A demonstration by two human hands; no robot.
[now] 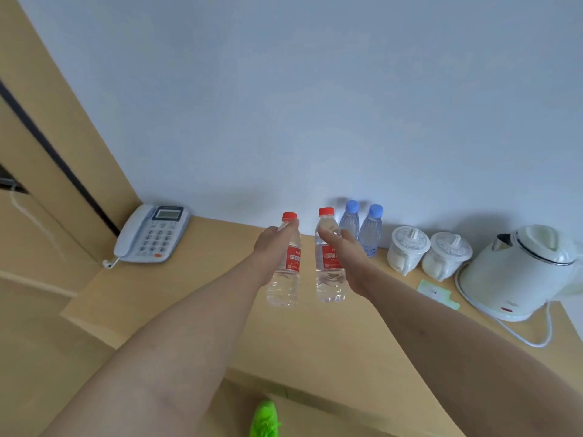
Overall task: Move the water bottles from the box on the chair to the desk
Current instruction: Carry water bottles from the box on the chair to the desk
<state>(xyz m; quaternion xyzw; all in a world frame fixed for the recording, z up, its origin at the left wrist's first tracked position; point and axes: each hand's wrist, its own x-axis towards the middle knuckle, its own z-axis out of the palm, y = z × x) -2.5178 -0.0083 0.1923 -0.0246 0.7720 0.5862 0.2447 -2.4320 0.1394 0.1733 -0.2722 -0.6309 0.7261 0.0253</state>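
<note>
Both hands are out over the worktop (pixel 195 313), each closed around a water bottle: our left hand (pixel 271 244) grips the left red-capped bottle (pixel 285 272) high up, at its shoulder just under the cap, and our right hand (pixel 345 257) wraps the right red-capped bottle (pixel 328 272) from the side, fingers across its upper body. We judge this to be the carrying or setting-down step, with the two bottles brought over the desk surface but, as far as we can tell, not clearly resting on it; whether their bases touch the wood is hard to say. Each bottle stands nearly upright, long axis vertical, cap up and base down, the left one leaning very slightly. Just behind the right one, two blue-capped bottles (pixel 361 228) stand against the wall. Further right are two white lidded cups (pixel 429 252) and a white kettle (pixel 517 272); a telephone (pixel 151 234) sits at the far left corner. Next we need to lower both bottles straight down onto bare wood in front of the blue-capped pair, keep them vertical so they do not topple, then let go. We cannot see the box or the chair from here.
</note>
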